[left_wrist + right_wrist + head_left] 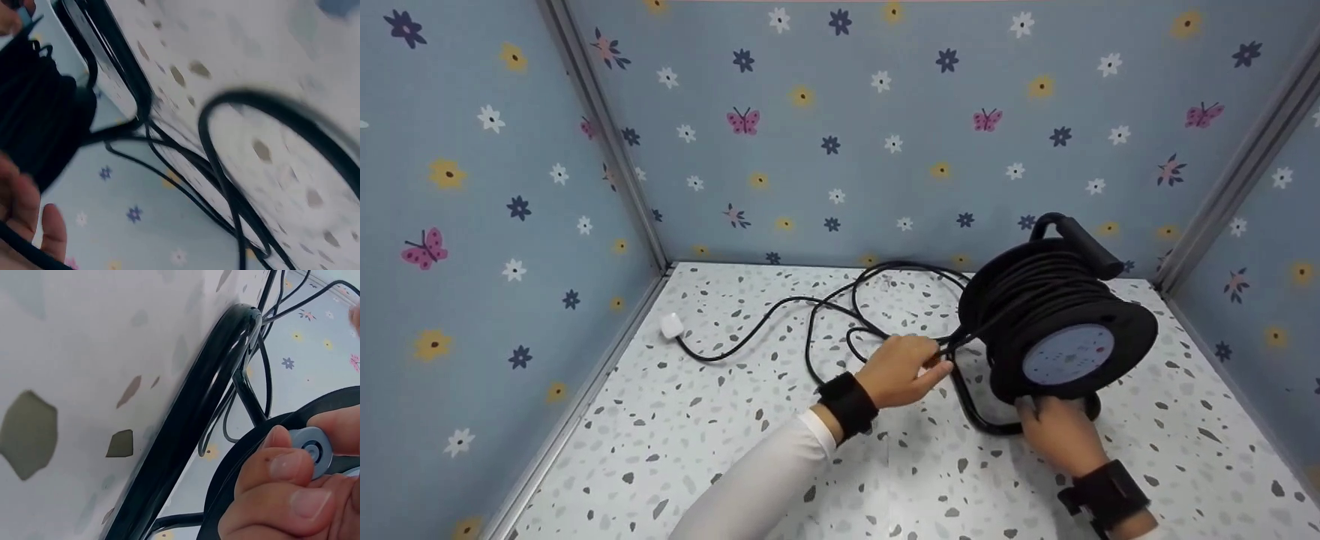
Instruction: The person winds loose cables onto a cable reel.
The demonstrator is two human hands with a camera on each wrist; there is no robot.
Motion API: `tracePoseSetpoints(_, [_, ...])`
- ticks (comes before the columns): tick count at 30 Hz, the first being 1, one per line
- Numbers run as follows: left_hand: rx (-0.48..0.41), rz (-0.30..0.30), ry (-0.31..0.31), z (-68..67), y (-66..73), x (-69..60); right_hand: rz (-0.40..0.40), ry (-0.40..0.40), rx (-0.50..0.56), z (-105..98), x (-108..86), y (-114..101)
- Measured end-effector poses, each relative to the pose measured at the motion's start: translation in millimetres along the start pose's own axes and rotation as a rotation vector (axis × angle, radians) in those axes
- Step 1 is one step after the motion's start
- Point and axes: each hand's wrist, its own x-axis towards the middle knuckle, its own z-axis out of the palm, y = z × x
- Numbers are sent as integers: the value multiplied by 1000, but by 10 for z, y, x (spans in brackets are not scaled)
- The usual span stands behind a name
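A black cable reel (1054,281) with a pale socket face (1069,354) stands on a tube frame (185,433) at the right of the speckled table. In the head view my left hand (904,369) is left of the reel, its fingers curled round the black cable (25,247) that runs to the drum. At the reel's near side my right hand (1061,435) grips a grey-blue knob (313,451) between thumb and fingers, seen clearly in the right wrist view. Loose cable (810,337) loops over the table and ends in a white plug (671,325) at the left.
The speckled white table (720,450) is enclosed by flowered blue panels (825,150) at the back and sides. Metal posts (600,127) stand at the corners. A black carrying handle (1089,246) sticks up above the reel, near the back panel.
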Motion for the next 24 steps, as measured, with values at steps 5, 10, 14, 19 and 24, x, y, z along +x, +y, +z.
tracePoseSetpoints(5, [63,-73,-17,-149,-406,-43,-2,19,17,-7,4,9])
tracePoseSetpoints(10, [116,-243,76,-133,-869,-193,-9,35,40,4,-9,11])
tracePoseSetpoints(14, [61,-436,170,-64,-1093,-317,-3,33,49,16,-13,15])
tracePoseSetpoints(19, [-100,-589,346,-229,-1201,-332,3,13,47,15,-10,31])
tracePoseSetpoints(24, [-322,-702,620,-732,-1347,-357,1,8,50,17,-14,50])
